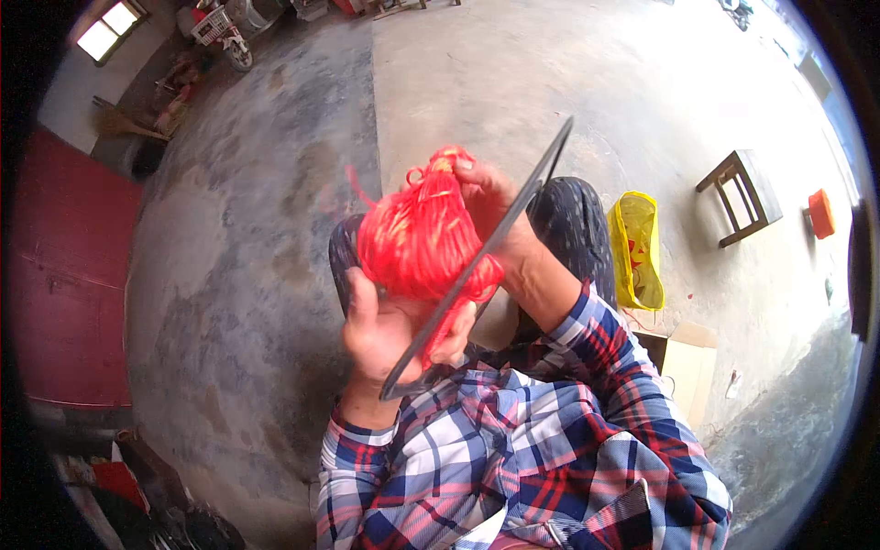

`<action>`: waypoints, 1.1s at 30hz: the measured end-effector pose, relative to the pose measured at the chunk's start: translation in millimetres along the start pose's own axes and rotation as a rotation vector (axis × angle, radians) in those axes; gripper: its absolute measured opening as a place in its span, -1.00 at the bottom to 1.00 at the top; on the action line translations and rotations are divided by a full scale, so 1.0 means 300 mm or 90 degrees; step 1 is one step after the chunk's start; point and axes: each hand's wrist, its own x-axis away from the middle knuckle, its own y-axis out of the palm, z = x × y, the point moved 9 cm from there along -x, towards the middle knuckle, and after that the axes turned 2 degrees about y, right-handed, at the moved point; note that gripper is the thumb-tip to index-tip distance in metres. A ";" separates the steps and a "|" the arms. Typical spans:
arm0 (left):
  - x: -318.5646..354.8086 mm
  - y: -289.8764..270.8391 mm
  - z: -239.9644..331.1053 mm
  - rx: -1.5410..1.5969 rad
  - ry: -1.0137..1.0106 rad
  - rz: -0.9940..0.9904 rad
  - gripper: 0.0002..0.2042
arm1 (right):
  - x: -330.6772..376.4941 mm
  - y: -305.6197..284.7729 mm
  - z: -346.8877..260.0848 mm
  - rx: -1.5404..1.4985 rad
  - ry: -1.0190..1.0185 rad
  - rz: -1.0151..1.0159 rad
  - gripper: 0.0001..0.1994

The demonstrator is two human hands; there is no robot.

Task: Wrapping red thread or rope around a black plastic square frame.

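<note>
At left, one red panel (73, 284) stands beside the floor (247, 247), its outer edge lost in the dark rim of the view. One left hand (371, 335) follows, palm up below the yarn (412, 238), thumb raised; whether this grip is closed on anything cannot be told, as the fingers are partly hidden. The yarn, one red bundle with yellowish streaks, is between the two hands, above the lap. Its long axis slopes: the narrow gathered end points up and slightly right, away from the body; the wide looped body spreads down and left. One loose strand projects at its left. One black frame (490, 246), seen nearly edge-on, crosses the yarn's lower right and the right forearm, pointing up and right; its full outline is hard to make out. One right hand (489, 191) has its grip closed around the yarn near the gathered end; part of that hand is behind the yarn. Farther right are one yellow bag (618, 246), contents unclear; one open box (694, 359), partly hidden by the sleeve; one stool (753, 191); and one orange tub (821, 214).
</note>
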 end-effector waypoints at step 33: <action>0.103 -0.286 0.178 -0.133 0.216 0.127 -0.58 | 0.296 0.070 0.160 0.111 0.137 -0.034 -0.70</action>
